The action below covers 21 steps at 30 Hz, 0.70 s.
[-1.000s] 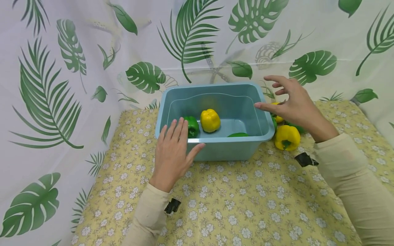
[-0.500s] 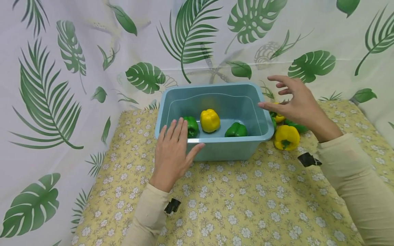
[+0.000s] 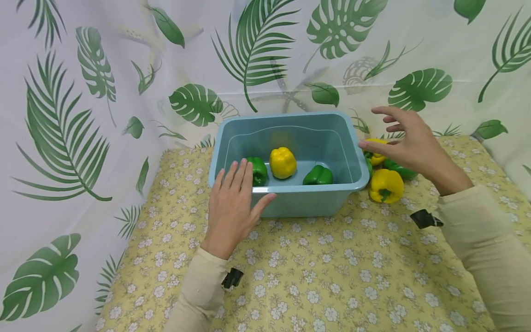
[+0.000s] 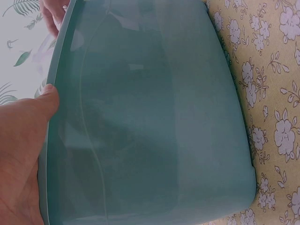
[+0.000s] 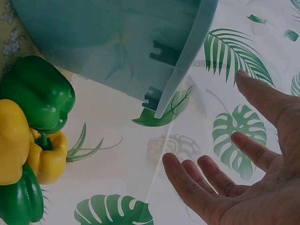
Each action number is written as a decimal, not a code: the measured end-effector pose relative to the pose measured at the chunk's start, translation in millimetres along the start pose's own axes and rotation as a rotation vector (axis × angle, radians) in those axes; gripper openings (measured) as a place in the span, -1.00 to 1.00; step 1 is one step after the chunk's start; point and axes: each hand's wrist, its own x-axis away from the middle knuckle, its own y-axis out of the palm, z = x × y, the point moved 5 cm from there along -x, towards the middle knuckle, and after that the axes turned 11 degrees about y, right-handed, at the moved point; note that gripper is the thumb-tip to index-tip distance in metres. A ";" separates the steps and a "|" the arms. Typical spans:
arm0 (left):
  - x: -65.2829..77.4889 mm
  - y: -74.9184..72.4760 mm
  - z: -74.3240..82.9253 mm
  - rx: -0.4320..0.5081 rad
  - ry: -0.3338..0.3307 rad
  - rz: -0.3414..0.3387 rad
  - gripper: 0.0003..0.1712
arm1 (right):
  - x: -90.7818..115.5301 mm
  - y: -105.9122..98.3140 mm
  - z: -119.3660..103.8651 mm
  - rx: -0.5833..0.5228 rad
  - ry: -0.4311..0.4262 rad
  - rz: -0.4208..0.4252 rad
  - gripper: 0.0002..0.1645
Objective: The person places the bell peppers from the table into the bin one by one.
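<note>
A blue plastic bin [image 3: 298, 203] stands on the table with a yellow bell pepper [image 3: 283, 163] and two green ones inside: one green bell pepper [image 3: 318, 175] at the right, another green bell pepper [image 3: 259, 171] partly behind the left fingers. My left hand [image 3: 232, 207] rests on the bin's near rim, fingers straight over the edge; its thumb shows against the rim in the left wrist view. Holding nothing, my right hand [image 3: 415, 143] hovers with spread fingers just right of the bin, above a pile of peppers. In the right wrist view its fingers [image 5: 220, 180] are apart from everything.
Right of the bin lie several more peppers, among them a yellow bell pepper [image 3: 386, 186] in front and a green bell pepper [image 3: 399, 169] behind it. A flowered yellow cloth [image 3: 303, 276] covers the table. A leaf-print curtain [image 3: 166, 55] hangs behind and at the left.
The right-hand green pepper in the bin has come to show more fully since the first frame. My right hand has moved right, away from the bin. My left hand stays put.
</note>
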 end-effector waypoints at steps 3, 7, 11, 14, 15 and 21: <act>0.0 0.2 -0.3 -0.006 0.004 0.005 0.02 | 0.3 -1.1 4.4 0.006 0.001 -0.003 -0.03; 0.1 0.2 -0.6 -0.002 -0.001 -0.004 0.02 | -0.4 -1.3 11.9 0.015 0.012 -0.009 -0.02; 0.3 -0.1 -0.9 -0.001 -0.005 -0.004 0.01 | -0.1 -1.2 18.4 0.023 0.025 -0.016 -0.01; 0.3 -0.2 -0.7 -0.006 -0.002 -0.001 0.01 | 0.4 -1.6 22.3 0.028 0.037 -0.019 0.00; 0.2 -0.4 -0.6 -0.006 -0.001 -0.001 0.01 | 0.3 -1.8 23.6 0.028 0.040 -0.019 0.00; -0.4 -0.7 -0.1 0.000 -0.004 -0.011 0.02 | 0.3 -2.0 30.1 0.038 0.053 -0.022 0.01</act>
